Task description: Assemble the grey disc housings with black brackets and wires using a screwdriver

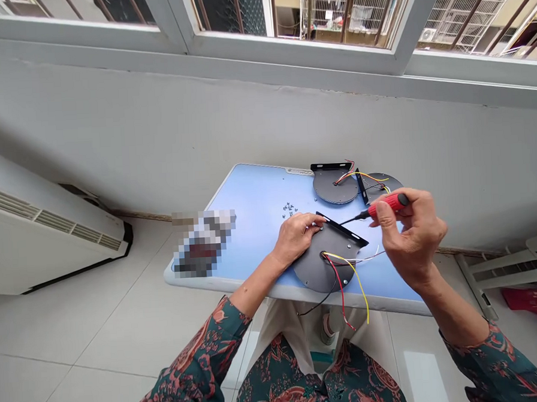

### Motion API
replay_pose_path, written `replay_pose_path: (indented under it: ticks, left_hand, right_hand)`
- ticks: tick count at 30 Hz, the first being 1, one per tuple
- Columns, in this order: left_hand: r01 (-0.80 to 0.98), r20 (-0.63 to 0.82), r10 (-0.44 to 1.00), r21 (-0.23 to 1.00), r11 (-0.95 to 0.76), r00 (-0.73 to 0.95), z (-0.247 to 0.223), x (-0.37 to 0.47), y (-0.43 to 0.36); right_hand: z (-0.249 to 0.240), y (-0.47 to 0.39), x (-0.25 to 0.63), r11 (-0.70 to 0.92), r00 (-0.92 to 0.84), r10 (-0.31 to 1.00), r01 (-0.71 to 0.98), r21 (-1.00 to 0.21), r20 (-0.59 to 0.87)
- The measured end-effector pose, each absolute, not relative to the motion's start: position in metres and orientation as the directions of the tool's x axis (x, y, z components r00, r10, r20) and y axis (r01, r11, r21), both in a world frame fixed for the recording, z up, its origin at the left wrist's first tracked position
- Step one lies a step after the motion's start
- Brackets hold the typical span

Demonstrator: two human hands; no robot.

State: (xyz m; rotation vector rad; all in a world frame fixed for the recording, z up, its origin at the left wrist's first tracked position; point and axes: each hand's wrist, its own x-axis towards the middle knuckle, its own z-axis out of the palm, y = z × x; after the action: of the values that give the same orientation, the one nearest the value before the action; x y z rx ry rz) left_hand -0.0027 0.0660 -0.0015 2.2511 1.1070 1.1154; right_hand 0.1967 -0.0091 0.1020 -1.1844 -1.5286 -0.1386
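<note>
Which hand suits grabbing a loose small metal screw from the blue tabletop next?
Probably the left hand: it's nearer the small metal screws; the right hand is farther off, gripping a red-handled screwdriver.

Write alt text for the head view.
A right hand holds a red screwdriver, tip at black bracket on gray disc with colored wires; left hand touches the bracket's end. Blue table also bears small loose parts and two similar discs.

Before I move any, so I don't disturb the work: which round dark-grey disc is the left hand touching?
The round dark-grey disc nearest the camera, left hand at its edge; the second disc and third disc lie farther back.
</note>
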Motion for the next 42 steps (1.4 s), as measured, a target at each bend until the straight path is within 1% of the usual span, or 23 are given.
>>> replay_pose_path:
  ticks: [2,5,9,14,23,25,28,30,34,36,39,42]
  left_hand:
    - [0.476,0.482,0.794,0.635,-0.608,0.371,-0.001,-0.003,0.065]
    - [0.460,0.485,0.790,0.643,-0.613,0.375,-0.001,-0.003,0.064]
    - [0.448,0.493,0.785,0.645,-0.619,0.375,-0.002,-0.003,0.065]
    - [0.456,0.497,0.781,0.634,-0.624,0.378,-0.003,-0.003,0.065]
    - [0.481,0.475,0.791,0.628,-0.611,0.385,0.002,-0.004,0.063]
    - [0.481,0.471,0.794,0.632,-0.607,0.384,0.002,-0.003,0.063]
    - [0.474,0.478,0.788,0.630,-0.615,0.388,0.001,-0.003,0.063]
    - [0.476,0.496,0.779,0.617,-0.627,0.384,0.000,-0.003,0.063]
    - [0.490,0.534,0.749,0.568,-0.661,0.391,-0.001,-0.003,0.062]
    - [0.486,0.545,0.735,0.553,-0.676,0.403,-0.001,-0.003,0.063]
    - [0.472,0.554,0.730,0.558,-0.683,0.401,-0.002,-0.002,0.065]
    - [0.461,0.543,0.738,0.577,-0.674,0.400,-0.004,-0.002,0.067]
  right_hand:
    - [0.092,-0.006,0.191,0.540,0.094,0.592,0.691,-0.481,0.800]
    - [0.077,-0.001,0.186,0.564,0.047,0.601,0.682,-0.465,0.798]
    - [0.069,0.002,0.185,0.563,0.058,0.614,0.667,-0.489,0.787]
    - [0.069,0.004,0.184,0.537,0.050,0.663,0.663,-0.521,0.747]
    - [0.067,0.003,0.185,0.520,0.039,0.664,0.694,-0.498,0.747]
    - [0.069,0.003,0.186,0.531,0.025,0.658,0.693,-0.487,0.753]
    - [0.074,0.004,0.188,0.578,-0.048,0.668,0.662,-0.477,0.743]
    - [0.081,0.007,0.189,0.590,-0.094,0.701,0.634,-0.501,0.706]
    - [0.095,0.013,0.189,0.569,-0.121,0.765,0.587,-0.576,0.632]
    - [0.101,0.017,0.187,0.568,-0.151,0.781,0.577,-0.588,0.606]
    - [0.109,0.021,0.181,0.562,-0.213,0.798,0.603,-0.566,0.565]
    - [0.117,0.027,0.172,0.551,-0.263,0.803,0.670,-0.497,0.535]
